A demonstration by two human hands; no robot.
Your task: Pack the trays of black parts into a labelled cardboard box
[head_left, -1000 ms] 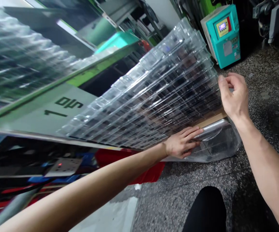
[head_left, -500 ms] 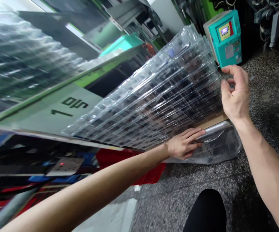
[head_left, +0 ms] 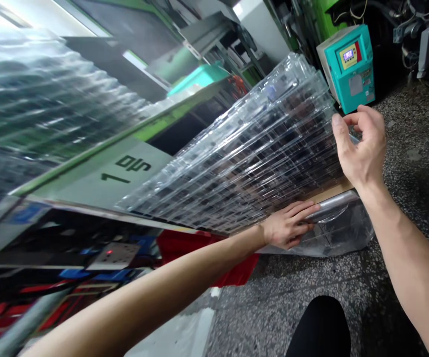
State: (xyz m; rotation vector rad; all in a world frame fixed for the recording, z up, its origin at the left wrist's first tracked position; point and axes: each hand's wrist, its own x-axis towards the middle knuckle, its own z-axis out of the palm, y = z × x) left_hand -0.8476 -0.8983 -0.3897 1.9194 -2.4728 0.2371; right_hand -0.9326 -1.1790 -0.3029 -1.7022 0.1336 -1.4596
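A tall stack of clear plastic trays (head_left: 244,153) leans across the middle of the view, with a strip of brown cardboard (head_left: 331,191) along its base. Below the cardboard bulges clear plastic film (head_left: 342,225), its upper edge gathered into a shiny fold. My left hand (head_left: 288,225) lies on that fold with its fingers stretched out. At the stack's right corner, my right hand (head_left: 361,144) has thumb and fingers curled together. A bit of clear plastic shows between them; whether it belongs to a tray or to the film I cannot tell.
Another stack of clear trays (head_left: 50,94), blurred, stands at the left on a green-edged machine (head_left: 61,173). A red bin (head_left: 188,245) sits under my left forearm. Beyond my right hand stands a turquoise control box (head_left: 359,74). My dark-clothed knee (head_left: 320,327) is above the speckled floor (head_left: 251,312).
The view has shifted slightly, so the stack and machine appear farther right and lower. My right thumb has moved left against the stack's corner. My left hand stays on the film fold.
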